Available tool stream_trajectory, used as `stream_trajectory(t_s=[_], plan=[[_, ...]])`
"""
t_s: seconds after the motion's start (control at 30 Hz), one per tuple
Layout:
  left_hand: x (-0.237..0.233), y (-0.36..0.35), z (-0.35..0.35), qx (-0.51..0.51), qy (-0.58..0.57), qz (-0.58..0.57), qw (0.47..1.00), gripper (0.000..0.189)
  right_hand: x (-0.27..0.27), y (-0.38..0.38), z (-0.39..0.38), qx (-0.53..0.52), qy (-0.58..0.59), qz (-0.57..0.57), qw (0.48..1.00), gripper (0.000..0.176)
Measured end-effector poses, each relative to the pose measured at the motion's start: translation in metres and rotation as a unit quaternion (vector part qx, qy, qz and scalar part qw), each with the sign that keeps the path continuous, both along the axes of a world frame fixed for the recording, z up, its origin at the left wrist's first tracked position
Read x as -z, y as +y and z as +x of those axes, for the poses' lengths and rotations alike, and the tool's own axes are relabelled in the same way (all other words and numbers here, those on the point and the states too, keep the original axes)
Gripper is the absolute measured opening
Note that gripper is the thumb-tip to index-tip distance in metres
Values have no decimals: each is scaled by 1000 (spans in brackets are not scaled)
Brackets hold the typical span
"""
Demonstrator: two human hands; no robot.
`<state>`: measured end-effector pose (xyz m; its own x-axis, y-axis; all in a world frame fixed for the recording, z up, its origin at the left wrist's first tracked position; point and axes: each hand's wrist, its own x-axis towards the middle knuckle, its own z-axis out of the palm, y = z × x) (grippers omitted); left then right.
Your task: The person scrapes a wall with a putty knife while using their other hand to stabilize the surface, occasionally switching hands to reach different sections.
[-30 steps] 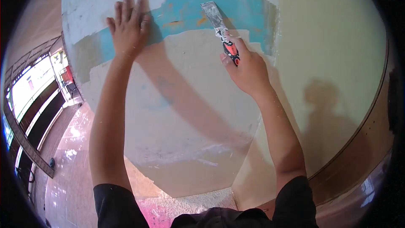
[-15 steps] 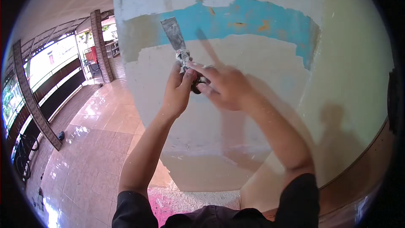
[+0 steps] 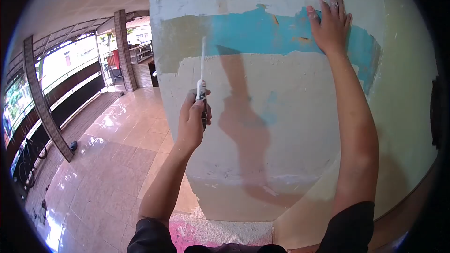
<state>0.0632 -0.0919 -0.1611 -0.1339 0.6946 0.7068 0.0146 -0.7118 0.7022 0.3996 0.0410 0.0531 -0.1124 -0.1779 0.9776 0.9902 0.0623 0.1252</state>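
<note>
A putty knife (image 3: 203, 68) stands upright in my left hand (image 3: 193, 119), its blade pointing up and seen edge-on, with whitish residue near the handle. The fingers wrap round the dark handle. Up at the right, my right hand (image 3: 332, 30) lies against the wall (image 3: 290, 84) with its fingers spread, over the upper edge of the blue patch (image 3: 253, 30). White residue marks its fingertips. The wall round the blue band is pale, and an olive-grey patch (image 3: 185, 37) adjoins it on the left.
Below the wall, whitish debris (image 3: 234, 232) lies on a pink sheet (image 3: 180, 229). Glossy tiles (image 3: 112, 159) cover the floor at the left, with pillars (image 3: 125, 51) and a railing (image 3: 77, 91) beyond. A brown ledge (image 3: 412, 206) runs along the lower right.
My right hand has left the knife and moved up and right onto the wall. My left hand has lowered slightly and turned the blade edge-on. The view has shifted a little.
</note>
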Motion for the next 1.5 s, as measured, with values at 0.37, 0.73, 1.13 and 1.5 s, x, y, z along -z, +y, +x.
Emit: stream_trajectory(t_s=[0.37, 0.73, 1.13, 1.5], plan=[[-77, 13, 70, 115, 139, -97, 979, 46, 8, -5, 8, -9, -19, -6, 1000, 58], [-82, 24, 94, 110, 119, -93, 982, 44, 10, -12, 4, -23, -15, -11, 1000, 57], [-94, 20, 111, 66, 86, -102, 989, 44, 13, -53, -10, -26, 36, -153, 987, 64], [-94, 17, 125, 18, 68, -106, 992, 46, 20, -10, 102, -6, -129, -38, 991, 57]])
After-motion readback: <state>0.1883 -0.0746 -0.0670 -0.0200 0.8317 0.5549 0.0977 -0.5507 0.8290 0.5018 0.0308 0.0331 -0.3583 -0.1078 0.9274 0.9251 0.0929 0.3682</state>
